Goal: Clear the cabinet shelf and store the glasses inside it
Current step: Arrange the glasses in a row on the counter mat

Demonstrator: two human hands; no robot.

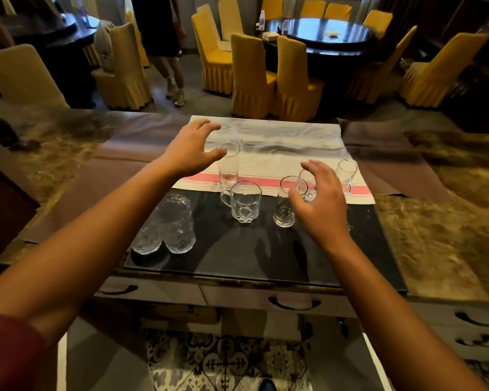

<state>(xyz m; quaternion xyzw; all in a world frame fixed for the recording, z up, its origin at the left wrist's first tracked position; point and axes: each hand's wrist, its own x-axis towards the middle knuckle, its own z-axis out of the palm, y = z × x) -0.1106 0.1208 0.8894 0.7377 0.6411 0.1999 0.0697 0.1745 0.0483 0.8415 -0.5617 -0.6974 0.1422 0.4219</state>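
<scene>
Several clear glasses stand on a marble counter. A tall tumbler (228, 165) is on a white cloth with a pink stripe (280, 153). My left hand (191, 149) hovers open just left of its rim. A handled mug (245, 201) and a footed glass (285, 204) stand on a black mat (237, 255). My right hand (321, 203) is open beside the footed glass and partly hides a small glass (308, 183). Another stemmed glass (346, 173) is at the cloth's right. Two textured tumblers (170, 224) stand at the mat's left.
Drawers with dark handles (294, 303) run under the counter's front edge. Beyond the counter are yellow-covered chairs (251, 77), a round dark table (328, 32), and a person's legs (172, 77) on the floor. A patterned tile floor (226, 359) lies below me.
</scene>
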